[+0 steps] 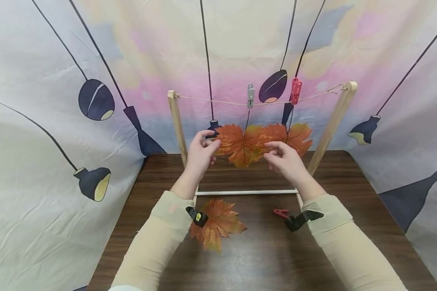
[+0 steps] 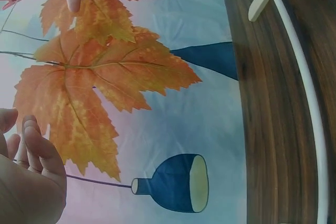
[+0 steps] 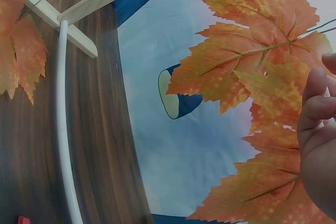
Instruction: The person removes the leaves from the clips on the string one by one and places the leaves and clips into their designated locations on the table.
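Observation:
Two orange maple leaves hang from a string on a wooden frame. A grey clothespin holds the left leaf and a red clothespin holds the right leaf. My left hand touches the left leaf's outer edge with loosely curled fingers. My right hand hovers in front of the spot where the two leaves overlap, its fingers relaxed. Neither hand plainly pinches a leaf.
A third orange leaf lies on the dark wooden table near my left forearm. A spare red clothespin lies by my right forearm. The frame's white base rod crosses under the hands. A patterned cloth backdrop surrounds the table.

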{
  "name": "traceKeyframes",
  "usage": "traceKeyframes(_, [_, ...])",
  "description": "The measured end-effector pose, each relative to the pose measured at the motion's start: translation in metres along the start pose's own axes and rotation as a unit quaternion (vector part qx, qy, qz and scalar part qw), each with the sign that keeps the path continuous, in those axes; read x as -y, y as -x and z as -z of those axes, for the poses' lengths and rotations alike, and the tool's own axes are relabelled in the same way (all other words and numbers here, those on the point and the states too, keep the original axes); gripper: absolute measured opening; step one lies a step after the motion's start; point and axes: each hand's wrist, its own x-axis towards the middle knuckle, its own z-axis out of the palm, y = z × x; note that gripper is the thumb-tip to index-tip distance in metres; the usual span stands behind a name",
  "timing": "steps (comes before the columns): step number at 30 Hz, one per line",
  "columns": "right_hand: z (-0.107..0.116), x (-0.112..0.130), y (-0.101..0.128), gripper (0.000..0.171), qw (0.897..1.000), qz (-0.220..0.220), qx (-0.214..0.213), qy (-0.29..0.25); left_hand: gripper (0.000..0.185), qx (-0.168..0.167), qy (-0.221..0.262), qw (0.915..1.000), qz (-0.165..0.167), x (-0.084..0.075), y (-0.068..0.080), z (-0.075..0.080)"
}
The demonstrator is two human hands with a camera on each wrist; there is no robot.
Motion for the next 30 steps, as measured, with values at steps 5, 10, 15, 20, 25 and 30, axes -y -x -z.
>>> traceKeyframes(5, [0.001, 0.006, -0.004, 0.037, 1.000, 0.006, -0.003, 0.008, 0.033, 0.007, -0.009, 0.9999, 0.000, -0.012, -0.001, -0.002])
traceKeyframes(10, [0.004, 0.017, -0.007, 0.037, 0.999, 0.017, -0.006, 0.029, 0.033, 0.015, -0.008, 0.9998, -0.007, -0.032, 0.002, -0.007])
traceKeyframes(15, [0.005, 0.038, -0.004, 0.036, 0.999, 0.021, -0.002, 0.036, 0.032, 0.024, 0.001, 0.9996, -0.014, -0.041, 0.000, -0.010])
traceKeyframes(20, [0.005, 0.057, 0.000, 0.034, 0.998, 0.029, -0.009, 0.049, 0.031, 0.031, -0.007, 0.9992, -0.024, -0.035, -0.008, -0.012])
traceKeyframes(25, [0.006, 0.066, 0.000, 0.033, 0.998, 0.039, -0.015, 0.055, 0.029, 0.039, -0.024, 0.9982, -0.040, -0.028, -0.013, -0.017])
traceKeyframes(30, [0.007, 0.067, -0.002, 0.033, 0.997, 0.038, -0.017, 0.063, 0.027, 0.050, -0.029, 0.9976, -0.038, -0.041, -0.005, -0.022])
